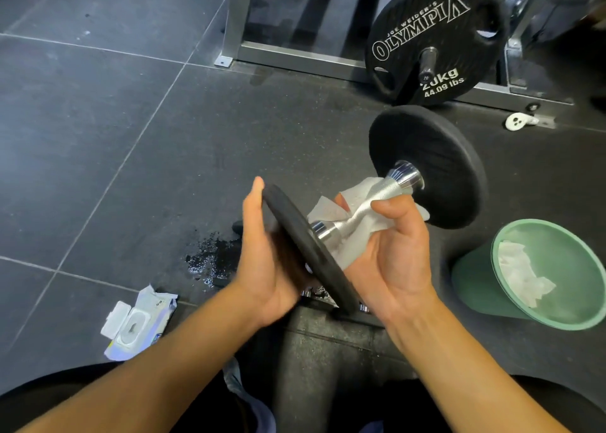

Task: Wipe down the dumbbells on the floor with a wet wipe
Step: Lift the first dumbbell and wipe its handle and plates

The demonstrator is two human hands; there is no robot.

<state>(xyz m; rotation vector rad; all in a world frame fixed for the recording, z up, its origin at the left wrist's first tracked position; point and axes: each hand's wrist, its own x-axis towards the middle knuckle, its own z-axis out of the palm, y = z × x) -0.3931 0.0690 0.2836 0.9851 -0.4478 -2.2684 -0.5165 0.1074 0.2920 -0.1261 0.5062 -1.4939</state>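
Observation:
A black dumbbell point(436, 167) with a silver knurled handle is held up off the floor, tilted with its far plate higher. My left hand point(265, 262) cups the outer face of the near plate point(305, 245), fingers fairly straight along its rim. My right hand point(390, 252) is under the handle and holds a white wet wipe point(354, 216) wrapped around it, thumb curled over the top. Part of the handle is hidden by the wipe.
An open wet wipe packet point(137, 321) lies on the floor at the lower left. A green bin point(544, 275) holding used wipes stands at the right. A 20 kg Olympia plate point(436, 39) on a barbell and a metal rack frame point(295, 55) stand behind. A wet patch point(210, 262) darkens the floor.

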